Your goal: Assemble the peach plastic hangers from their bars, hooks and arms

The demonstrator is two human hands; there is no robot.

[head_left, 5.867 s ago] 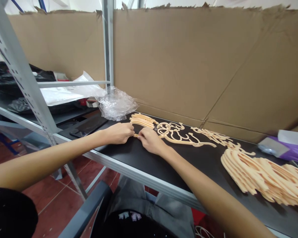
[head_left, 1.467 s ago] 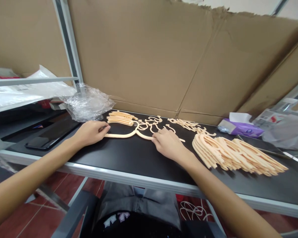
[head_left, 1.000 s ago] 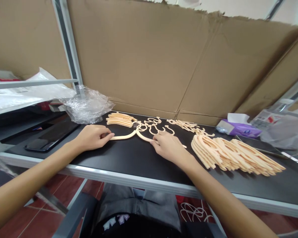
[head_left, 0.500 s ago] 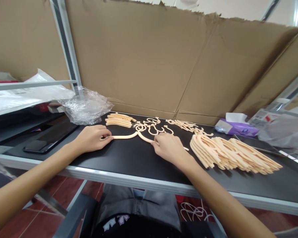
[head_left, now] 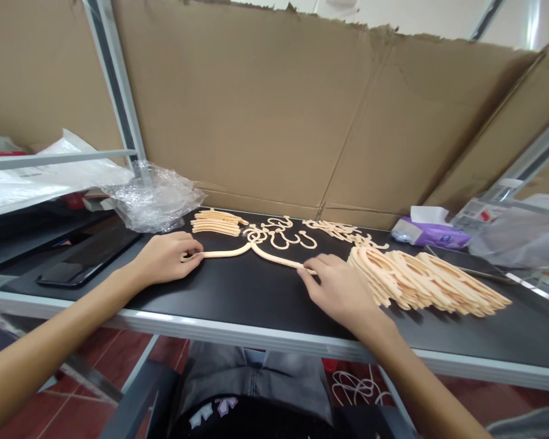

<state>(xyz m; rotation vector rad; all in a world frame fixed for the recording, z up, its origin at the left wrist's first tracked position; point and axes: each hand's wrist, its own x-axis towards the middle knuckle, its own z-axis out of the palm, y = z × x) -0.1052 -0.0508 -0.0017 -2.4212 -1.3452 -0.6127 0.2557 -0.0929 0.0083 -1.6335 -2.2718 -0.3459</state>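
A cream-coloured plastic clothes hanger (head_left: pixel 274 258) lies spread across the black tabletop in front of me. My left hand (head_left: pixel 171 255) pinches the tip of its left arm. At the tip of the right arm, the fingers of my right hand (head_left: pixel 333 283) close on it from above. The middle of the hanger meets a cluster of loose cream hooks (head_left: pixel 281 236), so its own centre is hard to make out. Just right of my right hand lies a pile of cream hanger pieces (head_left: pixel 421 280). A smaller stack of curved cream pieces (head_left: pixel 216 223) sits behind the left arm.
More small cream pieces (head_left: pixel 338 230) lie along the cardboard wall (head_left: pixel 256 110). Crumpled clear plastic (head_left: pixel 160 198) and a black phone-like slab (head_left: pixel 89 256) are at left. A purple tissue pack (head_left: pixel 434 231) stands at back right. A metal table edge (head_left: pixel 238 335) runs nearest me.
My right hand has slid outward to the right along the hanger's right arm to its end. My left hand keeps its pinch on the left tip. The view has shifted slightly.
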